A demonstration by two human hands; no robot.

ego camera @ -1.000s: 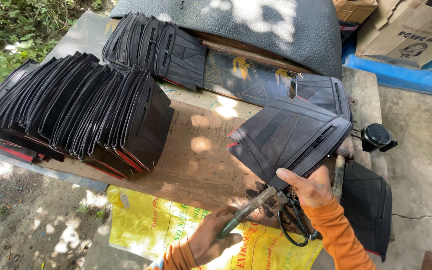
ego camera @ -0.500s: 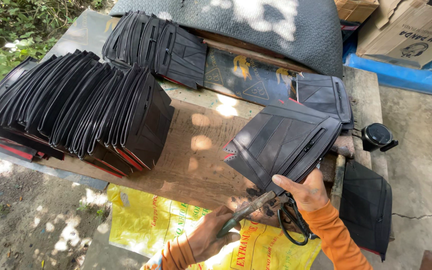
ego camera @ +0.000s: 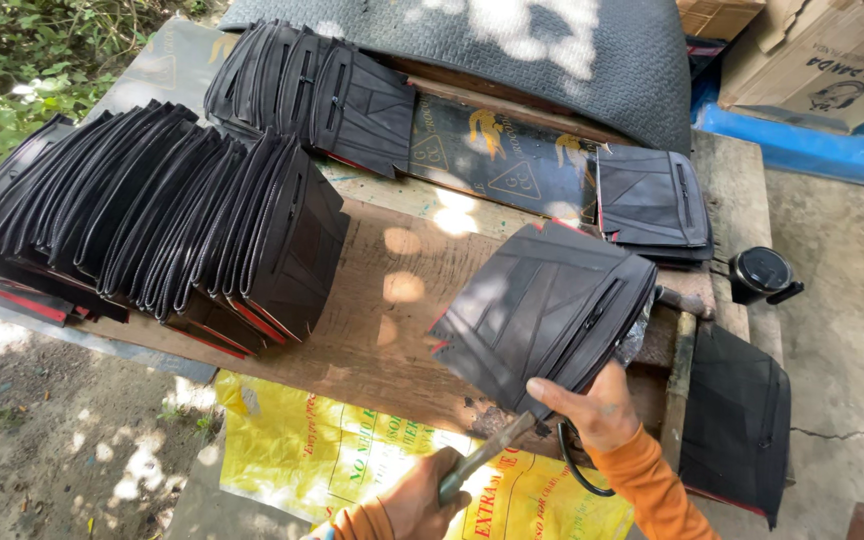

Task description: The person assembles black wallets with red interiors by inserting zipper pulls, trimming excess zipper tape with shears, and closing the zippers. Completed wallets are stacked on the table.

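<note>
My right hand (ego camera: 594, 405) grips the near corner of a flat black zippered pouch (ego camera: 542, 310), holding it tilted over the brown wooden board (ego camera: 372, 330). My left hand (ego camera: 422, 500) is closed round the handle of a metal tool (ego camera: 482, 458) whose tip points up toward the pouch's lower edge. A black cord loop (ego camera: 577, 470) hangs beneath my right hand. Both sleeves are orange.
A long row of upright black pouches (ego camera: 152, 230) fills the board's left; a second row (ego camera: 312, 95) stands behind. Flat pouches (ego camera: 652, 200) lie at the right, one (ego camera: 737, 420) hangs off the edge. A round black object (ego camera: 762, 272), yellow sack (ego camera: 352, 460), cardboard boxes (ego camera: 802, 60).
The pouch in my right hand has shifted left and lower over the board, and both hands have moved slightly left with it.
</note>
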